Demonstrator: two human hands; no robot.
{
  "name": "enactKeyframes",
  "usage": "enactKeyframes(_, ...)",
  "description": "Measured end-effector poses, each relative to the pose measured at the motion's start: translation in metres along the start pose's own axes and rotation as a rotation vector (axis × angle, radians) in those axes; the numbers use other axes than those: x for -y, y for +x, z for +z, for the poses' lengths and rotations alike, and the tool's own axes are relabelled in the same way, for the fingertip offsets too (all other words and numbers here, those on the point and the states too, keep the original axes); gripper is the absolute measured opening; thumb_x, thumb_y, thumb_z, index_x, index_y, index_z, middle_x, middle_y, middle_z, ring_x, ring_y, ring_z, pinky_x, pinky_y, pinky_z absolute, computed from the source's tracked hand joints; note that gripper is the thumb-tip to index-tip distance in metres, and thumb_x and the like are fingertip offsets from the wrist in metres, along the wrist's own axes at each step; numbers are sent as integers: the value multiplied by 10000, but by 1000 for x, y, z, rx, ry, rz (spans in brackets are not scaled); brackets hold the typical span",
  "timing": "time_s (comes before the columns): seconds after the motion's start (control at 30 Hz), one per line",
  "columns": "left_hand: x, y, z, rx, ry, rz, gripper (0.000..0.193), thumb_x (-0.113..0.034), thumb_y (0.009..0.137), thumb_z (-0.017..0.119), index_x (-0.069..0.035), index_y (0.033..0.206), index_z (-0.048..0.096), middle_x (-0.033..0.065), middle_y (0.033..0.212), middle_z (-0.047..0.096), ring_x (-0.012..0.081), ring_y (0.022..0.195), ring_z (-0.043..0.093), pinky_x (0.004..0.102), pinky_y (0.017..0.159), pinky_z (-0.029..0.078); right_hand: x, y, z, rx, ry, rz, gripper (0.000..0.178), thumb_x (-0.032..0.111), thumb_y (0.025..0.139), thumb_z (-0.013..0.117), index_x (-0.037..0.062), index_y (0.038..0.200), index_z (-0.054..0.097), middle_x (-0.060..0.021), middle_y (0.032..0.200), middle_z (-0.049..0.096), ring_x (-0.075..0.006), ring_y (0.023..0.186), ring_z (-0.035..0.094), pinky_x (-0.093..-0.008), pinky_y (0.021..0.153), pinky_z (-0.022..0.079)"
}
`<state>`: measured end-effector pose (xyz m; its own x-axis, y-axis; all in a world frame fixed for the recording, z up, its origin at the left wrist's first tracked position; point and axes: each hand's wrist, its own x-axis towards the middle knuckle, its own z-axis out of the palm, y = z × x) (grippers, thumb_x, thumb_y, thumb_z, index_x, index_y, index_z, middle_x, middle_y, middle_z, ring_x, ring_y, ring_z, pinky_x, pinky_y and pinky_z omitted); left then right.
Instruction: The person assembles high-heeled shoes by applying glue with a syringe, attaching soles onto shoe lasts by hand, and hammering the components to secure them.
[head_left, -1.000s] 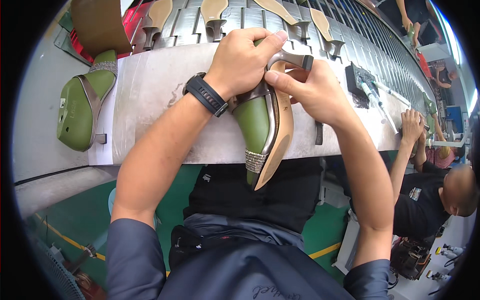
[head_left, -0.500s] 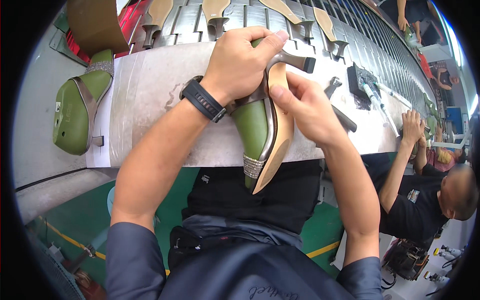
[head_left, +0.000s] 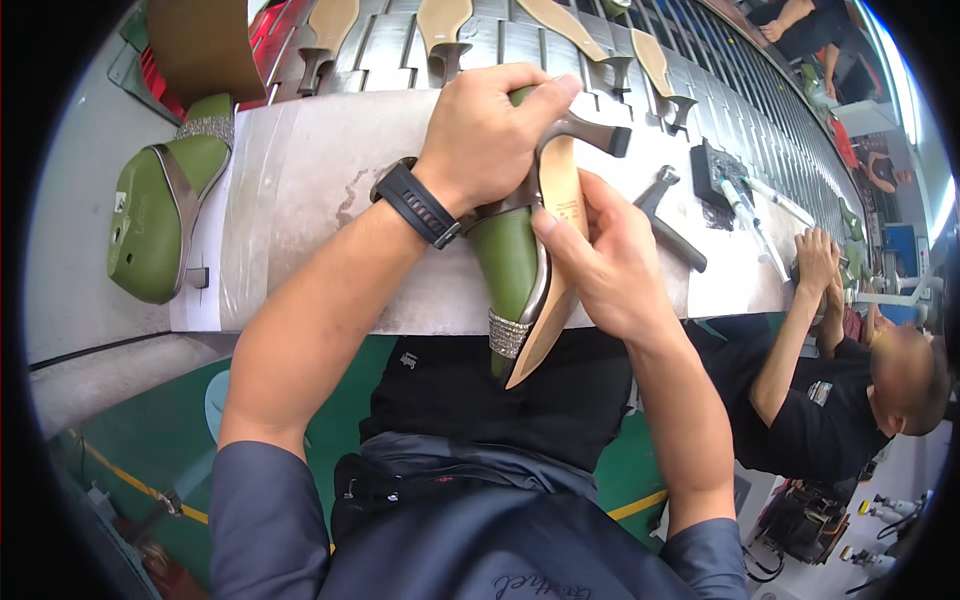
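Shoe (head_left: pixel 515 265) lies sole-up, gripped by your left hand (head_left: pixel 480 140) while your right hand (head_left: pixel 600 265) pinches its sole, probably to press it flat.

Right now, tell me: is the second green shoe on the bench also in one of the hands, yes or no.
No: the second green shoe lies alone at the bench's left end, while both hands grip the green high-heeled shoe.

There are two green shoes: one held (head_left: pixel 515 265), one lying at the left (head_left: pixel 160 215). Five tan soles (head_left: pixel 440 25) lie on the belt. One wristwatch (head_left: pixel 418 203), one hammer (head_left: pixel 665 215).
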<state>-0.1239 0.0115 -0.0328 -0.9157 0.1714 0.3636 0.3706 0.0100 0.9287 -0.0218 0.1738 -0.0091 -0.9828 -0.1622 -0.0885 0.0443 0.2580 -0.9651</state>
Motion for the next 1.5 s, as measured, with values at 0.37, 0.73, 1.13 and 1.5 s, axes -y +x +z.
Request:
enactKeyframes(0.37, -9, -142, -89, -35, 221, 220, 631, -469, 900, 843, -22, 1270, 594, 156, 1283, 631, 250, 1213, 607, 433, 1111, 450, 33, -1, -11, -101, -1042, -715, 552, 387, 754, 884, 62, 1176, 736, -118, 1253, 724, -295, 1255, 631, -565, 1134, 421)
enactKeyframes(0.73, -23, -145, -53, 26, 455, 196, 247, -69, 874, 834, -34, 1042, 657, 159, 1354, 657, 259, 1214, 641, 375, 1056, 485, -8, 7, 1, -23, -912, -926, 330, 173, 782, 883, 111, 1044, 692, -41, 1340, 711, -308, 1349, 598, -638, 1172, 350)
enactKeyframes(1.13, -14, -139, -22, -130, 479, 252, 190, -52, 782, 792, -49, 864, 621, 186, 1251, 694, 328, 1108, 662, 417, 979, 515, -2, 8, 2, -5, -853, -919, 306, 111, 768, 865, 96, 895, 587, -43, 1244, 726, -288, 1250, 636, -636, 1184, 324)
enactKeyframes(1.5, -32, -129, -32, 25, 453, 21, 178, 8, 846, 754, -38, 901, 591, 190, 1450, 604, 267, 1297, 606, 372, 1071, 472, -11, 25, -15, 78, -879, -967, 318, 164, 749, 876, 110, 933, 622, -40, 1275, 721, -277, 1284, 624, -608, 1199, 325)
